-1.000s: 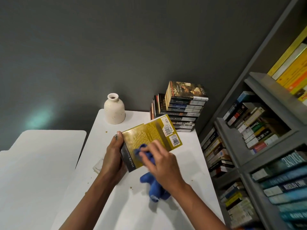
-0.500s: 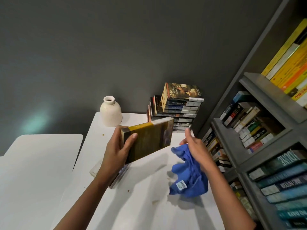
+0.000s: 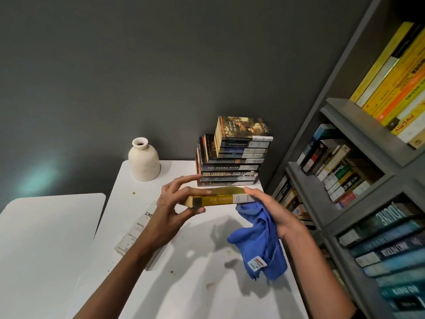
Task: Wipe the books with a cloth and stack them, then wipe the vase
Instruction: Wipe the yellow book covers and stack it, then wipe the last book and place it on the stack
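**Desk:** Where is the book?

**Me:** Mid-frame. I have the book (image 3: 220,200) lifted off the table (image 3: 184,284), lying level with its gold spine toward me. It sits just in front of the stack (image 3: 232,162), down near the stack's base.

**Desk:** Which hand has it?

**Me:** Both. My left hand (image 3: 174,203) pinches the left end, with the thumb under and the fingers over the top. The forefinger is stretched out straighter than the rest. My right hand (image 3: 269,212) meets the right end with its fingertips.

**Desk:** And the cloth?

**Me:** The blue cloth (image 3: 259,245) is bunched under my right palm and gripped there. It hangs toward the lower right of the frame, and a label shows near its bottom edge. Its upper fold comes right up under the book's right end, but I cannot tell whether they touch.

**Desk:** The stack?

**Me:** It's at upper centre, on the table's far edge against the grey wall (image 3: 138,65), spines facing me. A few books stand on edge against its left side.

**Desk:** The vase?

**Me:** The cream vase (image 3: 144,163) stands upright left of the stack, at the table's far left corner, apart from both hands.

**Desk:** Anything else?

**Me:** A white book (image 3: 135,229) lies flat at the table's left edge, partly under my left forearm. A second table (image 3: 46,238) fills the lower left. A grey shelf (image 3: 345,203) packed with books runs down the right side.
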Demonstrator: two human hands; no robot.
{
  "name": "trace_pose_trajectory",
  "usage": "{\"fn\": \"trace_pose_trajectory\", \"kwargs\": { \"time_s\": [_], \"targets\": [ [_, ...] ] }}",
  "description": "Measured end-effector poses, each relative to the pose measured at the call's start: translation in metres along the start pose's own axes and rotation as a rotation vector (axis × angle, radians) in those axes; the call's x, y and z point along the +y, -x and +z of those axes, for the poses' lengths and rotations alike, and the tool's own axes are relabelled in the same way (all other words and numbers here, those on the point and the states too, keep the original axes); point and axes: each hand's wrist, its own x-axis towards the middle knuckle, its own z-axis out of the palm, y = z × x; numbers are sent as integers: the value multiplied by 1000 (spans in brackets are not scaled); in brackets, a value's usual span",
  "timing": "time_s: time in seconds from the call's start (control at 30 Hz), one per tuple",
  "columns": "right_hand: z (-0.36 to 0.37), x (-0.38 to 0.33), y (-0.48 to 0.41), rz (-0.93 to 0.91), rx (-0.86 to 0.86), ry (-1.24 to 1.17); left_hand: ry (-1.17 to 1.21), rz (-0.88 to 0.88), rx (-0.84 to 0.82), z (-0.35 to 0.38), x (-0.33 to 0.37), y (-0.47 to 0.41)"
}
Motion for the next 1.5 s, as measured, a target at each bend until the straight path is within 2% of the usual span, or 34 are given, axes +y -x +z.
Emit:
{"fn": "trace_pose_trajectory", "kwargs": {
  "time_s": [0.13,0.27,0.33,0.4,0.47,0.6,0.73,0.93,1.07,1.2,1.37,1.5],
  "targets": [
    [-10,-2,-10,17,80,-87,8,-78,31,12,-10,-1],
    [-19,-4,-24,-76,117,-71,441,-418,136,27,-15,-8],
    [-23,-9,-24,-159,100,-28,558,-448,214,31,-23,-19],
    [-23,-17,-25,-233,108,30,567,-435,281,35,-28,-36],
    [-28,-31,-32,-316,207,229,557,-409,305,38,-29,-60],
    [-50,-72,-57,-443,478,618,543,-335,247,45,-19,-121],
    [-71,-123,-80,-494,543,794,435,-282,212,54,-16,-190],
    [-102,-162,-123,-451,617,1086,271,-334,209,69,-32,-246],
    [-115,-163,-140,-363,628,1189,198,-377,213,82,-47,-251],
    [-117,-163,-144,-394,594,1180,60,-329,209,90,-54,-246],
    [-112,-163,-141,-394,684,1287,-43,-280,231,93,-62,-237],
    [-107,-162,-138,-376,727,1284,-123,-228,218,93,-65,-236]
  ]
}}
